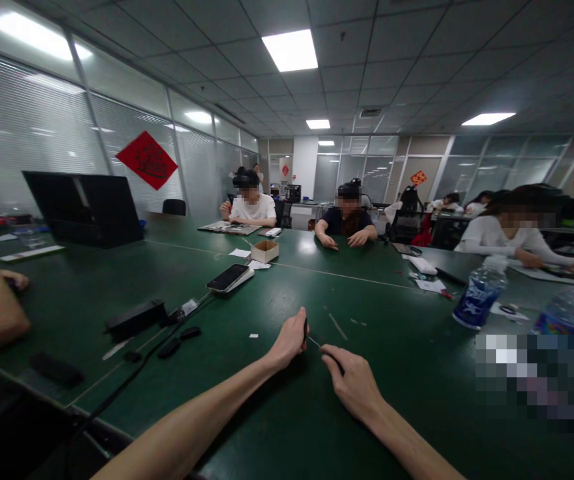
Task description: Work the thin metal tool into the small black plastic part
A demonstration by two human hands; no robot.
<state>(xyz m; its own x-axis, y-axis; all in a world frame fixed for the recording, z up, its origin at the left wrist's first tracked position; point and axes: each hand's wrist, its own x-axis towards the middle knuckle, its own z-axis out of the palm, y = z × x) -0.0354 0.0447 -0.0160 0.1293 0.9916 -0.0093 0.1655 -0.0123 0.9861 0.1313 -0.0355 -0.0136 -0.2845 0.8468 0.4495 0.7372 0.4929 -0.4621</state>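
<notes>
My right hand [351, 380] is closed around the dark handle of what looks like a slim screwdriver [315, 343]. Its thin metal shaft points left, towards my left hand [291, 339]. That hand is closed on a small, thin dark piece [305, 329] held on edge, mostly covered by the fingers. The shaft's tip reaches this piece or comes very close; I cannot tell if they touch. Both hands are just above the green table [247, 413].
Left of my hands lie a black box-shaped piece [137, 319], small black parts [169, 348] and a cable. Farther back are a phone [229, 277] and a small open carton [265, 251]. Bottles [480, 293] stand at right. Other people sit around the table.
</notes>
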